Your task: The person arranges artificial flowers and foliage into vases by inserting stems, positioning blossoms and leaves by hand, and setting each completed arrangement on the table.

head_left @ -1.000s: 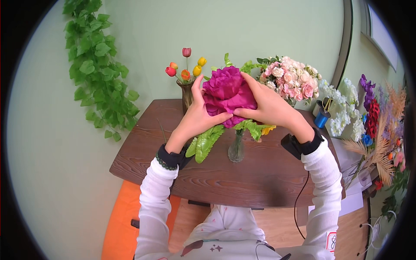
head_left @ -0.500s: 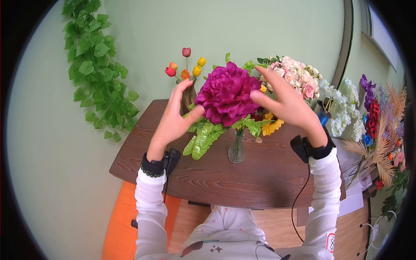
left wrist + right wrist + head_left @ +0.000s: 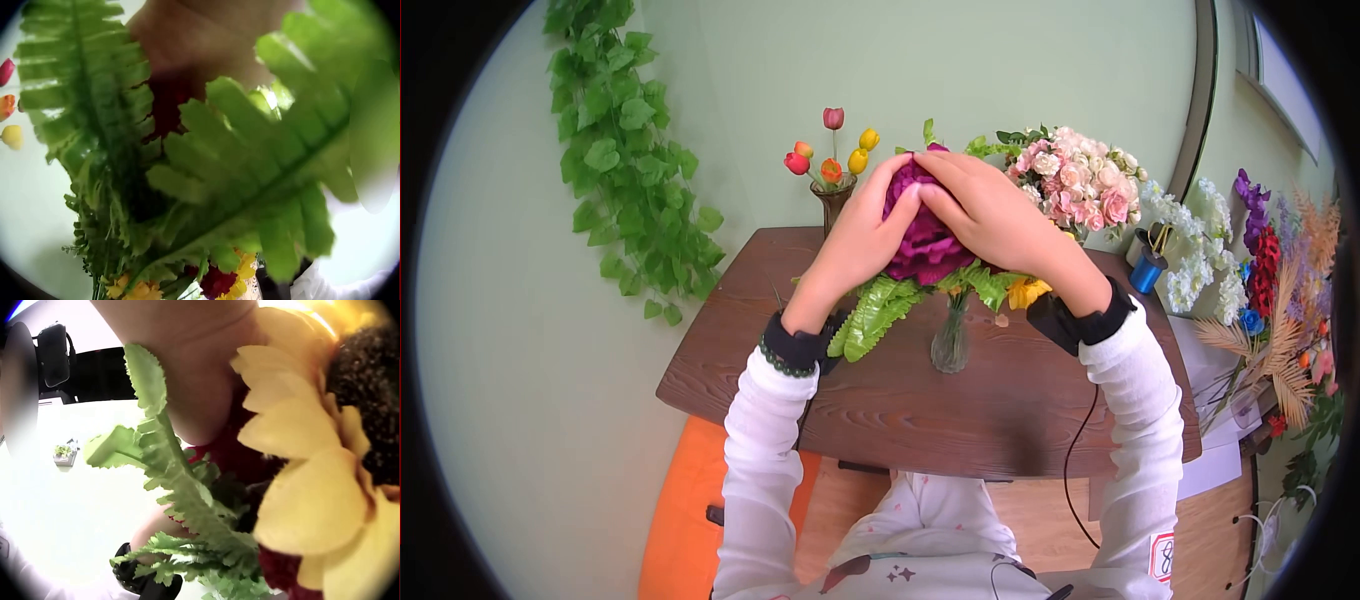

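Both hands cup a large magenta artificial peony (image 3: 920, 250) from its two sides in the head view, squeezing its petals inward. My left hand (image 3: 855, 245) wraps the left side and my right hand (image 3: 1010, 220) the right, with fingertips meeting over the top. Much of the bloom is hidden behind the fingers. Below it, a clear glass vase (image 3: 950, 345) stands on the table, with a serrated green leaf (image 3: 875, 320) and a yellow sunflower (image 3: 1027, 293) at its mouth. Leaves (image 3: 262, 200) cover most of the left wrist view; the sunflower (image 3: 306, 425) looms large in the right wrist view.
Behind on the brown table (image 3: 880, 420) are a vase of tulips (image 3: 832, 205) and a pink-white rose bouquet (image 3: 1090, 180). A blue spool (image 3: 1147, 270) sits at the right edge. More artificial flowers (image 3: 1270, 270) crowd the far right; ivy (image 3: 625, 150) hangs left.
Half a second ago both hands were spread apart beside the fully fluffed peony. They have since come together around it, pressing it narrower, as they also held it one second ago.
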`<state>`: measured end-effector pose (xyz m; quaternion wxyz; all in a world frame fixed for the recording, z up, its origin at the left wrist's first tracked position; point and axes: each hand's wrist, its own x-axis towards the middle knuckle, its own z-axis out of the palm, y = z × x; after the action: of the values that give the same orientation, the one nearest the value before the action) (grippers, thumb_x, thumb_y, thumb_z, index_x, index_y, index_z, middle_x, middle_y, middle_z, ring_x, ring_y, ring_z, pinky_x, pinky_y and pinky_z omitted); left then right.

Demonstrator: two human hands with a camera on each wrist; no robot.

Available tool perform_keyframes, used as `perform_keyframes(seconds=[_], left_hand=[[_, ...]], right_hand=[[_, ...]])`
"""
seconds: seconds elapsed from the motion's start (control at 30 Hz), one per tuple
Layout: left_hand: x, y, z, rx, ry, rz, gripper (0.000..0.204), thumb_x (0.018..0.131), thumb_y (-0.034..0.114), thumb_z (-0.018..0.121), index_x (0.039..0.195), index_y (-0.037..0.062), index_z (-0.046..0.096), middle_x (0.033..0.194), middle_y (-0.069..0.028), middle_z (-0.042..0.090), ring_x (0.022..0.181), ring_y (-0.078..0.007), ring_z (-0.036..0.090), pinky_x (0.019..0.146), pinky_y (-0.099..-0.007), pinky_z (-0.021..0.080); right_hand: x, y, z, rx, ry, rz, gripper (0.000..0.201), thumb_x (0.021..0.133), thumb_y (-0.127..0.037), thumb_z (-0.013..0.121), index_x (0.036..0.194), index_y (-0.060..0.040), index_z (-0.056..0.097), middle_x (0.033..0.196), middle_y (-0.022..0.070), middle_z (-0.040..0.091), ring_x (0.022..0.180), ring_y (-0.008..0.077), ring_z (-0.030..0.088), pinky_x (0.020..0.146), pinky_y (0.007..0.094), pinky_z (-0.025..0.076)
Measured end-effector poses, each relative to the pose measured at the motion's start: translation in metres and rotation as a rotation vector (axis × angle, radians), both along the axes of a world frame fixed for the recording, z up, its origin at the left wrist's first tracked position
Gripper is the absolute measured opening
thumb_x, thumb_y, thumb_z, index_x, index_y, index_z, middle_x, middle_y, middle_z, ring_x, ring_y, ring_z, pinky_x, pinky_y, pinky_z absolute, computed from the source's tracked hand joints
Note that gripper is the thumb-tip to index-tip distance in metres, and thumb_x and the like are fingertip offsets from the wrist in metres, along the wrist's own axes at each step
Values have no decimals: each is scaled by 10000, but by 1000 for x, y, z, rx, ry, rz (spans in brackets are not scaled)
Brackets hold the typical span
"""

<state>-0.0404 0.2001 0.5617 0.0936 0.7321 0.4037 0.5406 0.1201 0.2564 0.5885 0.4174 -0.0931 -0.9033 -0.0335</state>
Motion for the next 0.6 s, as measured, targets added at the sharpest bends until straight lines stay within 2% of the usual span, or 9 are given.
perform_keyframes(seconds=[0.1,0.13,0.2,0.33,0.43,0.53,0.6], left_hand=[[1,-7,-14,-69,-24,48,433,909,201,463,1267,-8,338,1194,-116,468,1099,-161,454,935,-287,354],[1,-8,-17,-78,-43,12,452,904,204,474,1275,-4,322,1195,-118,464,1099,-165,454,935,-292,355],[0,-6,-26,-118,-58,-29,517,882,207,514,1296,7,277,1206,-127,449,1109,-177,447,943,-312,352],[-1,-11,-35,-105,10,11,548,860,213,547,1291,3,280,1221,-130,439,1126,-185,437,954,-320,343],[-5,-18,-35,-158,3,-15,603,839,228,576,1303,0,267,1245,-138,421,1152,-195,421,966,-326,333],[-18,-22,-39,-158,86,96,655,828,240,591,1327,5,238,1262,-150,410,1178,-207,401,966,-327,332],[-26,-30,-36,-134,169,214,627,841,222,571,1333,8,247,1285,-156,394,1195,-215,384,981,-332,313]], right_hand=[[14,-2,-14,-2,9,-97,439,848,-276,510,1150,39,458,1072,220,537,977,357,522,848,401,415],[18,0,-19,-70,-23,-134,558,826,-342,547,1201,49,412,1113,229,523,1012,353,515,866,399,410],[24,2,-23,-73,-43,-156,596,818,-354,556,1218,56,389,1110,231,523,1013,352,512,867,401,408],[35,1,-29,-143,-78,-189,690,793,-385,582,1251,71,340,1092,236,526,1012,351,504,871,399,402],[44,-8,-25,-188,-112,-233,686,788,-391,587,1241,70,358,1071,225,534,997,349,505,865,396,403],[53,-6,-23,-99,-112,-225,655,785,-383,594,1215,67,391,1051,210,543,977,344,511,857,391,405],[58,-13,-15,-127,-98,-232,639,784,-375,598,1206,63,404,1052,207,544,979,341,511,857,388,404]])
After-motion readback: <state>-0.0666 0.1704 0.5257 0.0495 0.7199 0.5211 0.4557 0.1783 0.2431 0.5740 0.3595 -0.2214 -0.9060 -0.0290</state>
